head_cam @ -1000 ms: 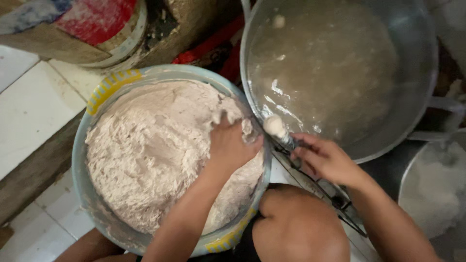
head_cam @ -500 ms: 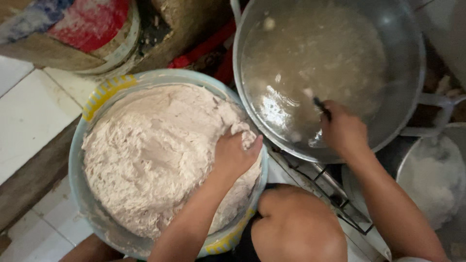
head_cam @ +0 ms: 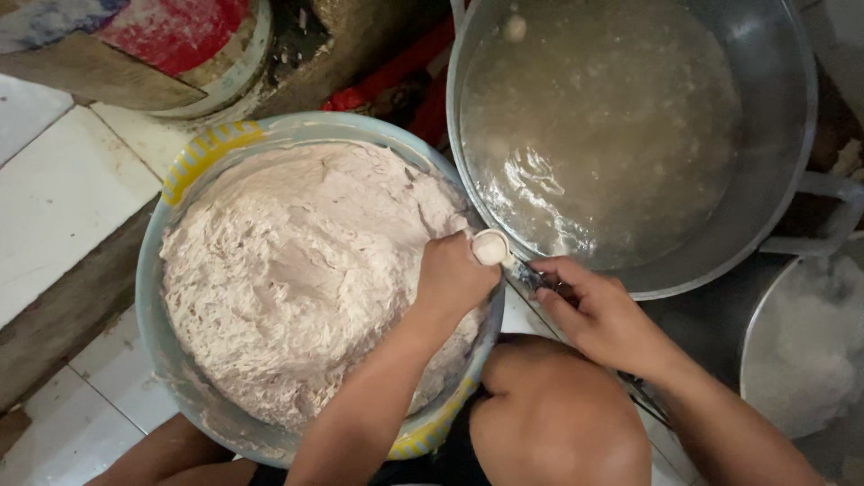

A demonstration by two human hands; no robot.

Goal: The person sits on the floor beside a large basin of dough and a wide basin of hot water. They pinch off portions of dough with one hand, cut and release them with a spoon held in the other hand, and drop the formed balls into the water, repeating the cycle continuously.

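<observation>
- Hands working over two vessels on a tiled floor (head_cam: 54, 198); person crouching, bare knee (head_cam: 553, 414) showing at bottom centre
- Left hand (head_cam: 454, 279) sitting at the right edge of the dough mass (head_cam: 306, 279), fingers curled into a loose fist against the paste; cannot tell whether anything is being squeezed inside
- Small pale lump of paste (head_cam: 490, 247) sitting at the top of the left fist, touching it, just beside the basin rim
- Right hand (head_cam: 598, 315) closing its fingers around a dark spoon handle (head_cam: 540, 277); spoon tip meeting the pale lump; grip looking firm, fingers wrapped round, thumb on top
- Dough mass filling a big pale blue basin (head_cam: 148, 306) with yellow patches on its rim; surface rough and pinkish white, heaped nearly to the rim
- Large metal pot (head_cam: 783, 135) lying to the upper right, touching or just beside the basin; holding cloudy liquid (head_cam: 603, 126) with a few pale pieces floating near the top edge
- Right hand hovering over the near rim of the pot, between pot and basin
- Second metal bowl (head_cam: 801, 351) with white contents peeking in at the right edge, well apart from the hands
- Round container with red and white side (head_cam: 180, 45) standing at top left, beyond the basin
</observation>
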